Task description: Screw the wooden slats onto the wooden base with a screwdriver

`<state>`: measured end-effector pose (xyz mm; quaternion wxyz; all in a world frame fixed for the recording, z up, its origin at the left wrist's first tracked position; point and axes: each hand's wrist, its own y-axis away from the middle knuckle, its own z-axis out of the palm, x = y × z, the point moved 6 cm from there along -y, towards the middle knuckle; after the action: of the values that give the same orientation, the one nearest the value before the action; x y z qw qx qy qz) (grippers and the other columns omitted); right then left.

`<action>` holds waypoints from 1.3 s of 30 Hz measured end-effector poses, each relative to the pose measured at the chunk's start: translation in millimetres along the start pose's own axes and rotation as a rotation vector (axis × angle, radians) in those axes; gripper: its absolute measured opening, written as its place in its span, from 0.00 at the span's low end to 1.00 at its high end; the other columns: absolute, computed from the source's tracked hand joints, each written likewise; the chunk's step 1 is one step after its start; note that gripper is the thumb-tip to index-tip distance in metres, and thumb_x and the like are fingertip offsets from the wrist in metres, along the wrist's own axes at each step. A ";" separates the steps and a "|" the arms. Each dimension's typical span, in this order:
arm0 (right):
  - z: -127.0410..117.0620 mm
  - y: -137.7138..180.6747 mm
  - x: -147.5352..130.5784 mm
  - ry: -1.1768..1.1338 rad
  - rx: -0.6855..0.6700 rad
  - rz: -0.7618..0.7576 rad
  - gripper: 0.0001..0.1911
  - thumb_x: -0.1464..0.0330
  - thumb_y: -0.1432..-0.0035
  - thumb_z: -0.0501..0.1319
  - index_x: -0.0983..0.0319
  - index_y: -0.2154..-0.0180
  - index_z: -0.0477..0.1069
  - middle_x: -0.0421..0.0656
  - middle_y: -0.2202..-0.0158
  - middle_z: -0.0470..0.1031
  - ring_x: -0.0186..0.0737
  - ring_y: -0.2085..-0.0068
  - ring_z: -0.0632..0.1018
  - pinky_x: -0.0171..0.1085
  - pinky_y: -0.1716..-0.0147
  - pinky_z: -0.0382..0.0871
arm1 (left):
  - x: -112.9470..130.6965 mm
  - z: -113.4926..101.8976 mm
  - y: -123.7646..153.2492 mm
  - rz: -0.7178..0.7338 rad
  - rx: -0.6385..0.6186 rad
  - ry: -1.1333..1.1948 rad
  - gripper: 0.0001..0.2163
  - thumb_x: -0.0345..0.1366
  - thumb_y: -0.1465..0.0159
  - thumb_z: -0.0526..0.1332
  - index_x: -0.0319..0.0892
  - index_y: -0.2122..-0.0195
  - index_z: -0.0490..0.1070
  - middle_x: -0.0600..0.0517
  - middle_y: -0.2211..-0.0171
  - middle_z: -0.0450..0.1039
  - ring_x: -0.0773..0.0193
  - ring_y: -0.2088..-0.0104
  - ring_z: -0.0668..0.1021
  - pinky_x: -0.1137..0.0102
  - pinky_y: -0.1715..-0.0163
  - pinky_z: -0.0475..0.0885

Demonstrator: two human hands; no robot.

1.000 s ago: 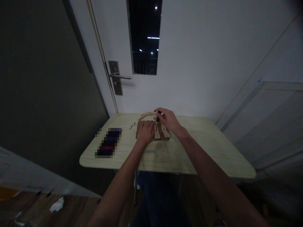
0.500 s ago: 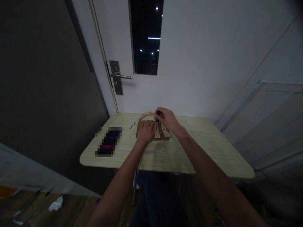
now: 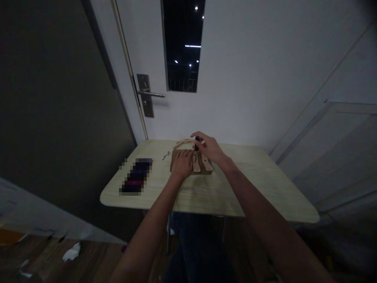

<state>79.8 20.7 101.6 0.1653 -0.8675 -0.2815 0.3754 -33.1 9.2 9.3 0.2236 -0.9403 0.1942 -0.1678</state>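
Wooden slat assembly (image 3: 204,167) lies on the counter (image 3: 206,196), toward the middle of its far edge. The left hand (image 3: 182,163) rests flat on it with fingers extended. The right hand (image 3: 210,148) pinches a dark-handled tool (image 3: 196,142) upright over the slats. A blurred dark slab (image 3: 136,177) sits near the left edge, and small metal bits (image 3: 165,156) lie farther back.

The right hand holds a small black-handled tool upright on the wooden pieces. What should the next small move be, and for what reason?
Probably a small turn of the black-handled tool by the right hand, with the left hand pressing flat on the wooden pieces. The tool stands upright, tip down on a slat, and the pieces only rest on the table, so they could slip.
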 end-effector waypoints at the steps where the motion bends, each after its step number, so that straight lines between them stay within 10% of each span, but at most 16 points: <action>1: -0.4 -1.3 0.5 0.017 0.009 0.006 0.09 0.68 0.35 0.57 0.57 0.55 0.73 0.41 0.67 0.76 0.37 0.70 0.76 0.35 0.68 0.68 | 0.0 0.0 0.1 0.000 0.003 -0.003 0.19 0.33 0.28 0.49 0.40 0.40 0.69 0.42 0.41 0.74 0.52 0.38 0.72 0.55 0.35 0.65; 16: -3.7 1.2 1.7 0.117 0.041 0.001 0.19 0.73 0.34 0.52 0.58 0.45 0.68 0.42 0.67 0.77 0.39 0.69 0.75 0.37 0.65 0.67 | -0.9 0.0 -1.9 -0.030 -0.028 0.011 0.18 0.35 0.27 0.49 0.42 0.40 0.68 0.44 0.40 0.73 0.52 0.38 0.72 0.55 0.35 0.64; 24: -3.4 -6.5 3.7 0.193 0.038 -0.026 0.05 0.71 0.35 0.59 0.60 0.62 0.74 0.46 0.65 0.79 0.40 0.66 0.76 0.38 0.62 0.69 | -0.7 -1.3 -1.8 -0.042 -0.042 0.001 0.18 0.35 0.27 0.50 0.42 0.40 0.68 0.45 0.40 0.73 0.53 0.38 0.72 0.57 0.36 0.64; 33: -3.4 -4.0 -4.8 0.238 0.025 -0.075 0.20 0.78 0.36 0.55 0.63 0.46 0.74 0.53 0.50 0.78 0.47 0.52 0.78 0.44 0.48 0.69 | -1.3 -1.4 -3.9 -0.047 -0.050 -0.004 0.18 0.36 0.27 0.49 0.42 0.40 0.68 0.44 0.41 0.73 0.52 0.39 0.73 0.55 0.37 0.65; 39: -3.5 -1.8 0.9 0.273 0.034 -0.041 0.10 0.72 0.33 0.55 0.60 0.58 0.76 0.49 0.60 0.79 0.46 0.57 0.77 0.43 0.52 0.69 | -2.1 -1.1 -4.6 -0.043 -0.050 -0.005 0.18 0.36 0.27 0.48 0.41 0.40 0.68 0.43 0.41 0.73 0.52 0.40 0.73 0.56 0.37 0.65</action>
<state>82.3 22.4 104.3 0.2246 -0.9015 -0.2678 0.2554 -34.0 13.5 12.0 0.1970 -0.9499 0.1775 -0.1655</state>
